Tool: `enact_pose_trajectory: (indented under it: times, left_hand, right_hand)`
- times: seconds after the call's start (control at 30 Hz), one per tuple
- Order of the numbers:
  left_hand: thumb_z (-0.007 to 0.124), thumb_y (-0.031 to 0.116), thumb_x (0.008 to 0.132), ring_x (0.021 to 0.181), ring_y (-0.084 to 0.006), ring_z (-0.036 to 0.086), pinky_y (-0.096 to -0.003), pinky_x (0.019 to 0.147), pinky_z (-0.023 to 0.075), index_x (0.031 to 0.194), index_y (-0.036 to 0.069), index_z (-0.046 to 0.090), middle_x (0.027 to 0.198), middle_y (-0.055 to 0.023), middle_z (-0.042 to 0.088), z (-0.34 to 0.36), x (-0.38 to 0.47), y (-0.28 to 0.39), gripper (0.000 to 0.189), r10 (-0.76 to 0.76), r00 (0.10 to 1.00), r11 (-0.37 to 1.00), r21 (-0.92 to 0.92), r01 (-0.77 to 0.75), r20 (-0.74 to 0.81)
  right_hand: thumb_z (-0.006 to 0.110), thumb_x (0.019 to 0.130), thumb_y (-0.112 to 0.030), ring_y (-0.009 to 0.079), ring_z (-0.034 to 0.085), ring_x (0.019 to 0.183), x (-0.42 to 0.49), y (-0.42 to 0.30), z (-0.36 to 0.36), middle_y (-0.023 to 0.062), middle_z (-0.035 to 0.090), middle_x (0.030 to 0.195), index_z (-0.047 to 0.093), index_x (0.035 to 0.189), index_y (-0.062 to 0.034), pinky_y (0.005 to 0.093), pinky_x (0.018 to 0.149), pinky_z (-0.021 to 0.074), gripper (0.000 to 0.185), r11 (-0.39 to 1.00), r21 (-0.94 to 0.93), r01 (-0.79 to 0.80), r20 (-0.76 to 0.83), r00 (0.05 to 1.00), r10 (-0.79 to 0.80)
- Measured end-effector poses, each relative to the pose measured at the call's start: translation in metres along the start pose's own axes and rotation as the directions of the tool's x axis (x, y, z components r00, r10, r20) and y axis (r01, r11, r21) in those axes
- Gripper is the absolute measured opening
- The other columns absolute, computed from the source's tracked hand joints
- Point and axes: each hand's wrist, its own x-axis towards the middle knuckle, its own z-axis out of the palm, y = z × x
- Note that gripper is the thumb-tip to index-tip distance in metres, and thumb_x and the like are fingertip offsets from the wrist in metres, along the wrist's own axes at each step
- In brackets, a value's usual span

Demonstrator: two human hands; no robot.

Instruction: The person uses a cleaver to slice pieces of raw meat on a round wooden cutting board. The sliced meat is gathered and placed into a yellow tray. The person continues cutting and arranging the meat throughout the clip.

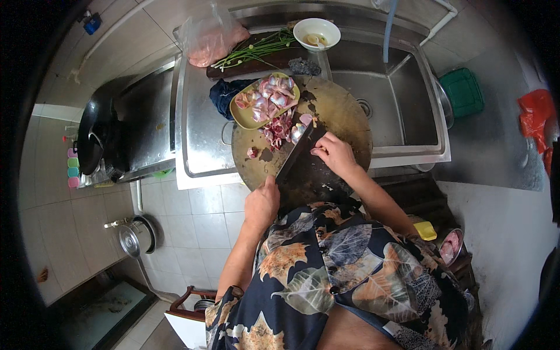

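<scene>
My left hand [263, 199] grips the handle end of a cleaver [302, 148], whose dark blade slants up and right over a round wooden chopping block [350, 111]. My right hand [334, 153] is right of the blade, its fingers curled and thumb drawn in; whether it pinches something small is unclear. By the blade's far end lies a pale, shiny piece of raw meat [298, 131]. Left of it is a heap of dark red cut meat [276, 131], and a small piece [252, 152] lies apart. A yellow-green dish [246, 119] of raw meat pieces overlaps the block's far left edge.
Behind are green stalks [258, 51] on a dark board [271, 60], a white bowl [317, 27] with a spoon, a scouring pad [304, 66] and a bag of pink meat [214, 41]. A blue cloth [225, 98] touches the dish. The sink [372, 87] is right, a wok [94, 140] far left.
</scene>
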Motion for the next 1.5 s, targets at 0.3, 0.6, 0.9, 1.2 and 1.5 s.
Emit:
enact_pose_trajectory:
  times: [0.3, 0.6, 0.9, 1.2, 1.5]
  left_hand:
    - [0.056, 0.015, 0.094, 0.068, -0.0443, 0.066, -0.0534, 0.059, 0.0538, 0.108, 0.007, 0.053, 0.085, -0.023, 0.069, -0.009, -0.01, 0.004, 0.016, 0.027, 0.999, 0.998, 0.053, -0.029, 0.021]
    - [0.059, 0.015, 0.09, 0.06, -0.0334, 0.068, -0.0437, 0.049, 0.0556, 0.116, 0.012, 0.053, 0.087, -0.0108, 0.063, -0.011, -0.027, 0.02, 0.027, 0.196, 0.98, 0.934, 0.299, -0.196, 0.031]
    - [0.052, 0.012, 0.094, 0.064, -0.0315, 0.07, -0.0424, 0.05, 0.0558, 0.107, 0.009, 0.049, 0.086, -0.0123, 0.063, -0.018, -0.019, 0.031, 0.014, 0.185, 0.976, 0.934, 0.291, -0.21, 0.112]
    - [0.05, 0.013, 0.095, 0.063, -0.0342, 0.07, -0.043, 0.051, 0.0559, 0.105, 0.008, 0.049, 0.088, -0.0134, 0.065, 0.004, 0.019, 0.031, 0.011, 0.249, 0.963, 0.928, 0.26, -0.267, 0.1]
    - [0.055, 0.012, 0.092, 0.061, -0.038, 0.067, -0.0472, 0.05, 0.0544, 0.106, 0.01, 0.05, 0.087, -0.0145, 0.067, -0.005, -0.003, 0.026, 0.015, 0.206, 0.973, 0.945, 0.236, -0.225, 0.105]
  right_hand:
    - [0.078, 0.079, -0.011, 0.0274, 0.061, 0.092, -0.019, 0.006, 0.015, 0.0063, 0.064, 0.092, 0.07, 0.087, -0.0042, 0.0375, 0.08, 0.0522, 0.013, 0.968, -0.107, 0.226, -0.288, 0.925, -0.248]
    - [0.078, 0.071, -0.005, 0.0307, 0.06, 0.098, -0.02, 0.009, 0.024, 0.0055, 0.067, 0.102, 0.075, 0.094, -0.0135, 0.0397, 0.086, 0.0525, 0.025, 0.981, -0.13, 0.147, -0.292, 0.939, -0.179]
    - [0.077, 0.069, -0.001, 0.0318, 0.06, 0.099, -0.019, 0.006, 0.018, 0.0059, 0.067, 0.104, 0.075, 0.095, -0.0144, 0.0402, 0.087, 0.0526, 0.028, 0.979, -0.115, 0.169, -0.274, 0.942, -0.195]
    - [0.078, 0.071, -0.003, 0.0345, 0.059, 0.1, -0.021, 0.005, 0.013, 0.0084, 0.067, 0.106, 0.074, 0.1, -0.0089, 0.0423, 0.088, 0.0522, 0.03, 0.977, -0.122, 0.174, -0.218, 0.956, -0.198]
    - [0.079, 0.071, -0.004, 0.0348, 0.06, 0.103, -0.023, 0.006, 0.02, 0.0083, 0.068, 0.107, 0.074, 0.1, -0.0097, 0.0428, 0.089, 0.0525, 0.03, 0.975, -0.116, 0.19, -0.297, 0.93, -0.216]
